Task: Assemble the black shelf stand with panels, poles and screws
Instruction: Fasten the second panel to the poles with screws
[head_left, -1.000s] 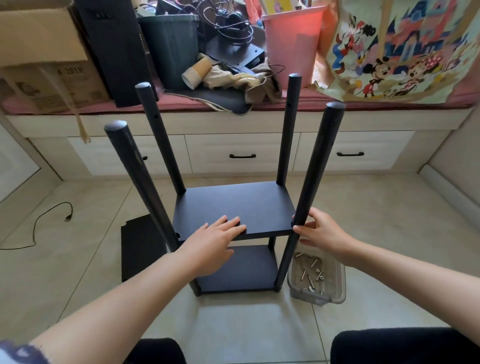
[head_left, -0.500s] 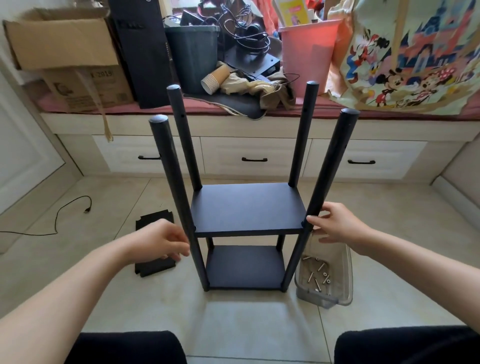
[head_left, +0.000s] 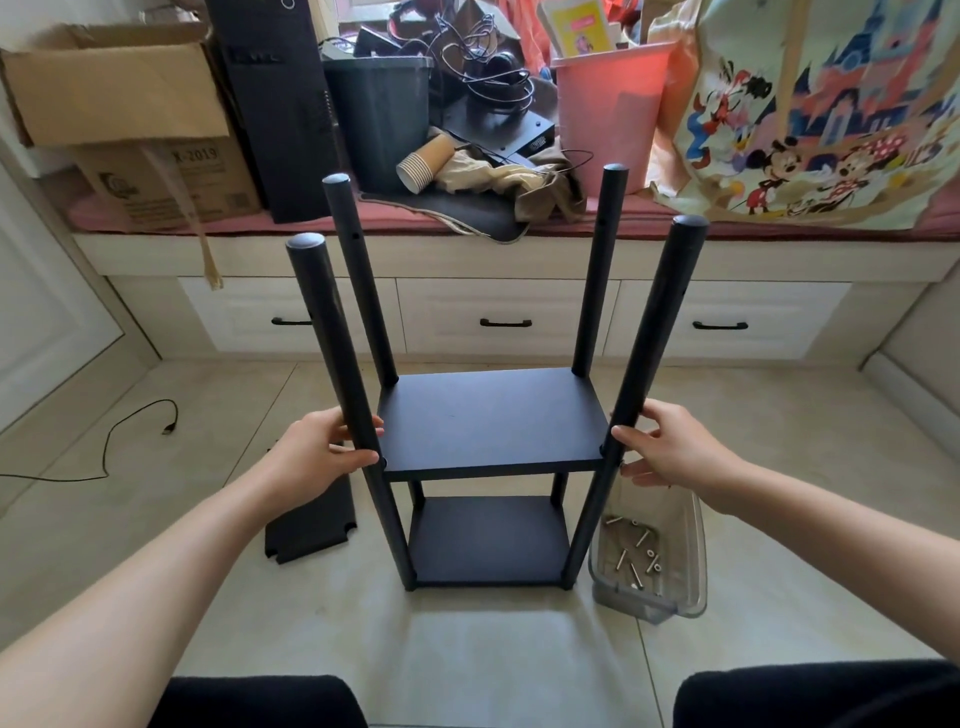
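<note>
Beige floor tiles (head_left: 483, 660) are spreading under everything, and the black shelf stand (head_left: 491, 467) is standing upright on them as the landmark for all else. Its upper panel (head_left: 491, 421) and lower panel (head_left: 488, 540) are sitting between four poles that are rising well above the upper one. The lower panel's back edge is hiding beneath the upper panel.

The left hand (head_left: 317, 452) is gripping the near left pole (head_left: 337, 374) level with the upper panel, thumb and fingers curling around it; the fingertips are partly disappearing behind the pole. The right hand (head_left: 662, 449) is holding the near right pole (head_left: 649, 364) at the same height, thumb pressing its near side and fingers curling behind, though how firmly they are clamping is hard to make out.

Left of the stand, a spare black panel (head_left: 311, 525) is lying on the floor, its upper part covered by the left wrist. Right of the stand, a clear plastic tub (head_left: 675, 582) is holding loose screws (head_left: 636, 558), too small to count reliably. Behind the stand, a window bench with drawers (head_left: 506, 322) is carrying a cardboard box (head_left: 119, 119), a pink bin (head_left: 608, 114) and tangled cables, all cut off at the top edge. A black cable (head_left: 111, 441) is trailing far to the left.
</note>
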